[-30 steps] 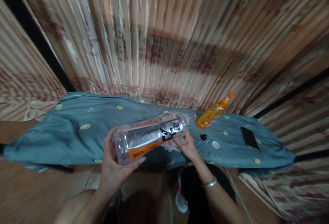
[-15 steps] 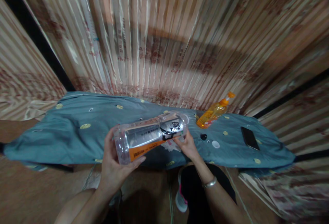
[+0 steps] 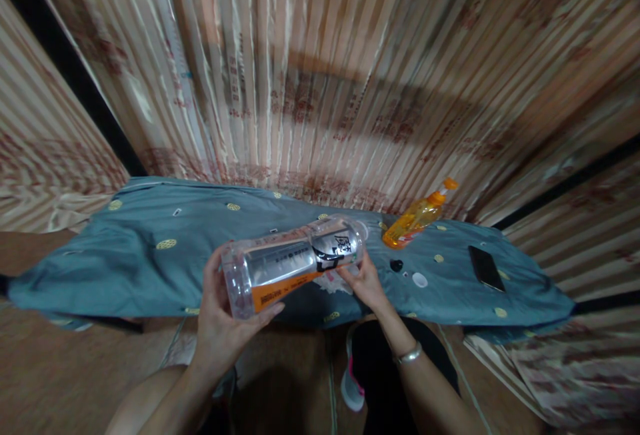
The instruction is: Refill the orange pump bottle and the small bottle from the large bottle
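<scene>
A clear plastic bottle (image 3: 295, 262) with a silver and orange label lies sideways between my two hands, raised above the blue cloth. Around its base end wraps my left hand (image 3: 225, 308), the thumb along the underside. At the other end, my right hand (image 3: 365, 280) grips near the neck, its fingers partly hidden behind the plastic. Below the bottle, some crumpled white paper (image 3: 334, 283) shows on the cloth.
Blue patterned cloth (image 3: 165, 275) covers the long surface ahead. On its right side are an orange pump bottle (image 3: 413, 222), a small black cap (image 3: 397, 266), a white disc (image 3: 420, 280) and a dark phone (image 3: 486, 268). Striped curtains (image 3: 320, 88) hang behind.
The bottle has rolled very slightly in my hands, so its label shows a little differently. Otherwise hands and objects keep their places.
</scene>
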Demonstrator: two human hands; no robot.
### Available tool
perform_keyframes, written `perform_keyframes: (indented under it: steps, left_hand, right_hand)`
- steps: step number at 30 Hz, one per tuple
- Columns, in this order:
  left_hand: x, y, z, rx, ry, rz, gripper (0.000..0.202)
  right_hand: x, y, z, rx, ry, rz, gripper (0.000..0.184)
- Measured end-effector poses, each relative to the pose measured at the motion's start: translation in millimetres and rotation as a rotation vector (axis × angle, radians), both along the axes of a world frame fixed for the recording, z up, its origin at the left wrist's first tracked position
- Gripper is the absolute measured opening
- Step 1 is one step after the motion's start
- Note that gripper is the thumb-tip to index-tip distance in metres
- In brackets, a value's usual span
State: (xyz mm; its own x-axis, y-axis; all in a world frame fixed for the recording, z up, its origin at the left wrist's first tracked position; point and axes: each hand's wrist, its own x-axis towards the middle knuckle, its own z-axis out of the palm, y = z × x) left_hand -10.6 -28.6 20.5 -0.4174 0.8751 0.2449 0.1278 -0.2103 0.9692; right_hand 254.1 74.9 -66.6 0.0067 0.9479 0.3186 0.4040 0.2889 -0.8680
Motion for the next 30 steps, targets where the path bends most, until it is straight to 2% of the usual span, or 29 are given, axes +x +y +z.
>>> perform_keyframes:
  steps: [17,30]
  left_hand:
    - [3.8,0.9,6.4,-0.033,-0.048,0.022,0.103]
    - [3.5,0.1,5.1,-0.016,-0.022,0.039,0.104]
  right_hand:
    - [-0.3,-1.1,1.0,0.002,-0.009,0.002,0.056]
    - [2.2,-0.2,-3.4,-0.004,-0.03,0.002,0.059]
